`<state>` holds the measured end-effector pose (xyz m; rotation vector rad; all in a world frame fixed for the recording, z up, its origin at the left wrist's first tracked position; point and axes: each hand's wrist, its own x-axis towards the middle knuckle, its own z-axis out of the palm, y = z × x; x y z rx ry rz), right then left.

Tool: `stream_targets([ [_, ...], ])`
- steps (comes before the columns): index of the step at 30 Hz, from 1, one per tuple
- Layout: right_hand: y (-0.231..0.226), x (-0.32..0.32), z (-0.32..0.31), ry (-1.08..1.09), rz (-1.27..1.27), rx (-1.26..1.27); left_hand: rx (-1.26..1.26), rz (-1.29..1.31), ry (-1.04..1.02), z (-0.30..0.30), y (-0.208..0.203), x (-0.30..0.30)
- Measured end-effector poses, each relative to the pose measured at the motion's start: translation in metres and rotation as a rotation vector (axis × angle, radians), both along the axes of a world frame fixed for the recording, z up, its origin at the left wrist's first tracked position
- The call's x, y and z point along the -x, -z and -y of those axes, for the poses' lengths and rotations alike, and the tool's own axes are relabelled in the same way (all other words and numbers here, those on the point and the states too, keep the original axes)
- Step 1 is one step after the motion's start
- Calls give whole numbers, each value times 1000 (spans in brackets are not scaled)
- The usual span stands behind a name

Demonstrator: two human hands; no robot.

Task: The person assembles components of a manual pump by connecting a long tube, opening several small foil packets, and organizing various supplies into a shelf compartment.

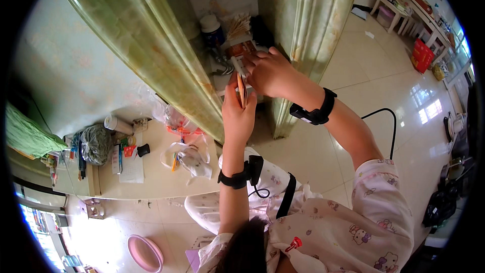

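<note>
My left hand (238, 114) is closed around a thin, flat orange-brown packet (242, 91), held upright on its edge in front of a narrow shelf niche. At its upper end is a small whitish piece (238, 64). My right hand (270, 73) comes in from the right with bent fingers against that piece. Its fingertips are partly hidden, so their exact grip does not show. Just beyond the hands lies a reddish-brown box (241, 49) on the shelf. Shiny metal items (221, 62) lie to its left.
Green marbled columns (151, 35) flank the niche. Inside stand a white-and-blue jar (211, 29) and a bundle of thin sticks (239, 25). At left, a table (151, 182) carries plastic bags, papers and a paper roll (118, 124). A pink basin (145, 254) rests on the floor.
</note>
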<state>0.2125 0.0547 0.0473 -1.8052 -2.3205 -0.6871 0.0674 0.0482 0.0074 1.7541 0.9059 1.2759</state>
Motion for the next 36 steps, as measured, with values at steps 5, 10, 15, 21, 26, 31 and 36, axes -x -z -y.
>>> stream_targets([
  [5,-4,8,1,61,88,57,15,-93,-25,-4,-3,2],
  [10,-10,15,0,83,45,20,24,-147,-27,-8,2,5],
  [15,10,3,-18,77,-3,-147,17,-153,-50,-3,-4,0],
  [21,-1,7,-27,74,-39,66,-83,-91,-86,-6,8,1],
  [26,6,2,-26,18,-104,-4,-1,-124,-74,-1,-2,-2],
  [31,9,7,5,-245,-360,-147,82,145,-16,-2,4,0],
  [36,7,13,15,-280,-536,-97,288,553,94,3,-1,14],
])
